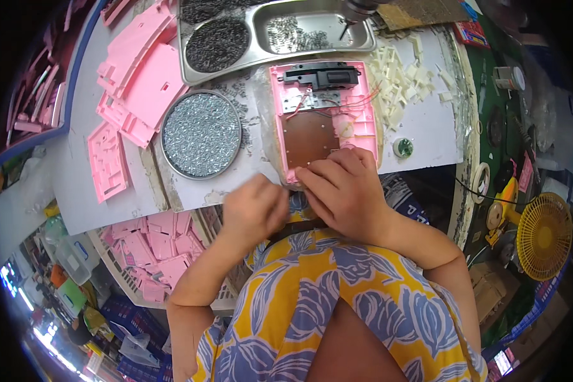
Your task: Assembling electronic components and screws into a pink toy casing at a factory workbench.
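Note:
A pink plastic housing (pixel 370 143) lies before me on the table's near side. Inside it are a brown circuit board (pixel 309 137), a black module (pixel 328 77) along the far end, a metal strip and thin red wires. My right hand (pixel 347 188) is closed over the near edge of this housing, its bent fingers at the board's near edge; whether a small part is between the fingertips is hidden. To the left of the housing's near corner, my left hand (pixel 253 207) hovers apart from it, curled into a loose fist and slightly blurred. What it holds, if anything, cannot be made out.
A round tray of small silver metal pieces (pixel 201 134) stands at left. Behind is a steel tray (pixel 258 48) with dark screws. Pink panels (pixel 146 83) are stacked far left; cream plastic parts (pixel 398 83) lie right, near a small green-and-white round item (pixel 402 148). A yellow fan (pixel 544 235) stands right.

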A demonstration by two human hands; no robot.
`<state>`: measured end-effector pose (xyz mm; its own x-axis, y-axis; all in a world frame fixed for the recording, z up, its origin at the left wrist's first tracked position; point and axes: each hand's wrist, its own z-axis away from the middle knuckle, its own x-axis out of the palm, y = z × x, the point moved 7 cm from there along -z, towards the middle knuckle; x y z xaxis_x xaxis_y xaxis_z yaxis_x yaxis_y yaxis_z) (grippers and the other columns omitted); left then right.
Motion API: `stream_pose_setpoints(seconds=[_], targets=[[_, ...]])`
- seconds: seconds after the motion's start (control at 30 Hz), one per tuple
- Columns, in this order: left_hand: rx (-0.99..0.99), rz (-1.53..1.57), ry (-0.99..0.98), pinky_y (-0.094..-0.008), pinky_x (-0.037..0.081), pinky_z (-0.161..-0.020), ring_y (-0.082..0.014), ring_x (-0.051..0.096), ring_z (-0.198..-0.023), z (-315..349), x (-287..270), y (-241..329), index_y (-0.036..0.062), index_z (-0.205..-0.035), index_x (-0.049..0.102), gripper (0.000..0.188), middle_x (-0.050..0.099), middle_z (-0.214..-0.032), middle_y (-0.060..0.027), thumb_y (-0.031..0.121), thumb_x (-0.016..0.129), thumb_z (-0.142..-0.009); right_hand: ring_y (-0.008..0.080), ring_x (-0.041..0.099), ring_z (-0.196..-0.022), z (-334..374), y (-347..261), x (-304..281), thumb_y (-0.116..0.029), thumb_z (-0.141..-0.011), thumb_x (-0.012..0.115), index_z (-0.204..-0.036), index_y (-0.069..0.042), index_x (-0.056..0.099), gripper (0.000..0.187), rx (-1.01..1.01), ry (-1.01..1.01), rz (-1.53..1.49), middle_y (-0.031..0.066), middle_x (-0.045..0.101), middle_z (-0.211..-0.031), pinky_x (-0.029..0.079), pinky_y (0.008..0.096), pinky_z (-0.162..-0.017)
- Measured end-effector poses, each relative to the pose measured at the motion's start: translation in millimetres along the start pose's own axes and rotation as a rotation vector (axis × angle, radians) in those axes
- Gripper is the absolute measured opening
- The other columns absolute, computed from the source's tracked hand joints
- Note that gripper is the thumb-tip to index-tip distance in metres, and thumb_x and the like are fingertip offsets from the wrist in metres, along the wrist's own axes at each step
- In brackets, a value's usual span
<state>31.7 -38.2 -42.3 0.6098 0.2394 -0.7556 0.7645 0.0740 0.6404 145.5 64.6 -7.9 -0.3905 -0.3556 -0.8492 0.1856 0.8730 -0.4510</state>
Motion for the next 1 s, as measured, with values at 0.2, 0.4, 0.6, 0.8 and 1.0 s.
stream_pose_setpoints(seconds=[0.2, 0.4, 0.6, 0.8, 1.0], targets=[[0.076, 0.064, -0.398, -0.0418, 0.052, -0.063, -0.031, 0.064, -0.074, 18, 16, 22, 0.0079, -0.095, 0.066, 0.017, 0.059, -0.083, -0.0095, 0.017, 0.072, -0.082, 0.0239, 0.055, -0.088, -6, 0, 11, -0.021, -0.073, 0.082, -0.095, -0.013, 0.07, 0.027, -0.017, 0.04, -0.017, 0.0004, 0.062, -0.094, 0.037, 0.0426, -0.085], [0.156, 0.239, -0.154, -0.0425, 0.052, -0.065, -0.0328, 0.064, -0.076, -41, -28, 14, 0.008, -0.109, 0.067, 0.027, 0.061, -0.09, -0.0111, 0.014, 0.075, -0.083, 0.0246, 0.055, -0.089, -17, -4, -3, -0.021, -0.076, 0.079, -0.086, -0.013, 0.069, 0.016, -0.021, -0.013, -0.044, 0.0022, 0.059, -0.088, 0.04, 0.0432, -0.086], [0.401, 0.257, -0.112, -0.0382, 0.05, -0.058, -0.0281, 0.062, -0.069, -40, -13, -3, 0.009, -0.103, 0.071, 0.023, 0.059, -0.081, -0.0082, 0.014, 0.08, -0.082, 0.0211, 0.064, -0.075, -91, 111, -110, -0.011, -0.081, 0.076, -0.087, -0.005, 0.073, 0.009, 0.047, 0.11, -0.256, 0.0069, 0.068, -0.08, 0.05, 0.0358, -0.075], [0.403, 0.296, -0.198, -0.037, 0.052, -0.059, -0.0264, 0.063, -0.07, -55, -10, -2, 0.0094, -0.102, 0.072, 0.021, 0.06, -0.082, -0.007, 0.015, 0.08, -0.083, 0.0109, 0.059, -0.071, -274, 262, -164, -0.017, -0.089, 0.071, -0.093, 0.0, 0.071, 0.018, 0.073, 0.297, -0.044, 0.0034, 0.068, -0.076, 0.047, 0.0292, -0.067], [0.285, 0.318, -0.197, -0.0368, 0.051, -0.059, -0.0257, 0.063, -0.07, -40, -12, -10, 0.0097, -0.103, 0.072, 0.021, 0.059, -0.082, -0.0067, 0.014, 0.079, -0.084, 0.0235, 0.07, -0.07, -310, 165, -68, -0.018, -0.083, 0.071, -0.087, -0.003, 0.074, 0.016, -0.07, -0.449, 0.075, 0.0144, 0.071, -0.076, 0.055, 0.0372, -0.068]])
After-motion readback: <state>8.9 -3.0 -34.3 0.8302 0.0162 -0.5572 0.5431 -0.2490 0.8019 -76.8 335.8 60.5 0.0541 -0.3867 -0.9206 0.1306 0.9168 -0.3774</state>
